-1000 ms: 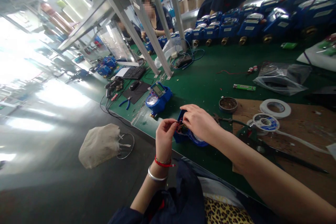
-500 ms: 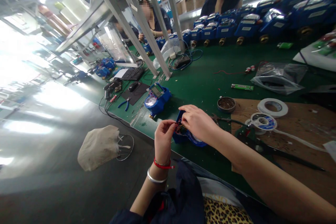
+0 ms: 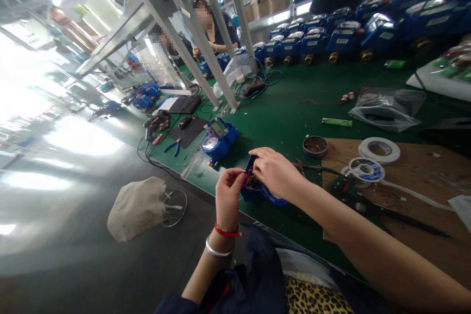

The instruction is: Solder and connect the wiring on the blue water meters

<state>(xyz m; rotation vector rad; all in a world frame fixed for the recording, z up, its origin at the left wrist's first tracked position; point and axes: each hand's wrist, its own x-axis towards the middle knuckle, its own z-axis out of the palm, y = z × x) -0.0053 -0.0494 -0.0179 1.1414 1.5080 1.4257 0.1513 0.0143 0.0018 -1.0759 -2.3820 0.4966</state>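
A blue water meter (image 3: 274,197) with its housing open lies near the table's front edge, partly hidden by my hands. Thin coloured wires (image 3: 250,179) show inside the housing. My left hand (image 3: 228,191) pinches at the wires from the left, thumb and forefinger together. Over the meter's top, my right hand (image 3: 274,169) curls with bent fingers at the housing; its fingertips are partly hidden, so what they grip cannot be made out. Beyond my left hand stands a second blue meter (image 3: 221,142), its display board propped up.
Right of my hands are a round tin (image 3: 315,153), white tape rolls (image 3: 394,152), a solder spool (image 3: 382,172) and a dark long-handled tool (image 3: 390,213) on cardboard. Blue pliers (image 3: 172,146) lie left. Rows of blue meters (image 3: 312,44) line the back, where a co-worker stands.
My hands stay at the open meter, with hardly any shift. The standing co-worker at the back has moved right, an arm now reaching over the meters. The view has shifted slightly.
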